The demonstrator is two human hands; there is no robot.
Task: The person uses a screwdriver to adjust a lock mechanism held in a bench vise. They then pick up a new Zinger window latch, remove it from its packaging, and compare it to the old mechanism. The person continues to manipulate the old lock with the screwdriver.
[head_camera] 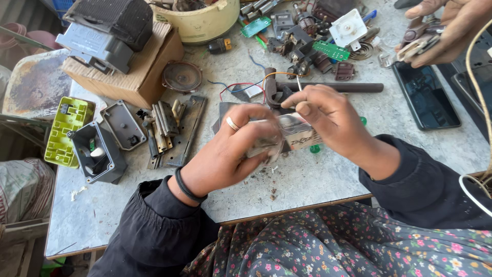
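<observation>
A small silvery block (294,132), metal-looking with a printed label, is sitting at the centre of the frame, just above the grey table (318,179), held between both hands. The left hand (241,149), wearing a ring and a black wristband, is curling around the block's left end from the lower left, fingers closed over it so that end is blurred and partly hidden. The right hand (328,115) is coming in from the right and lying over the block's upper right, its thumb and forefinger pressed together on a thin wire (299,82) that is rising from the block; the other fingers are folding loosely behind.

Just beyond the hands a dark rod (353,87) is lying across the table, with red, blue and orange wires (241,87) looping beside it. Further up, a heap of parts is spreading out, among them a green circuit board (331,50) and a white square piece (348,28). In the upper right another person's hand (446,31) is holding a small brownish part, near a black phone (425,95). To the left, metal strips (166,125) are lying near a grey box (97,153) and a lime-green piece (66,131). In the upper left a cardboard box (138,66) is bearing a dark unit, beside a cream bowl (202,21).
</observation>
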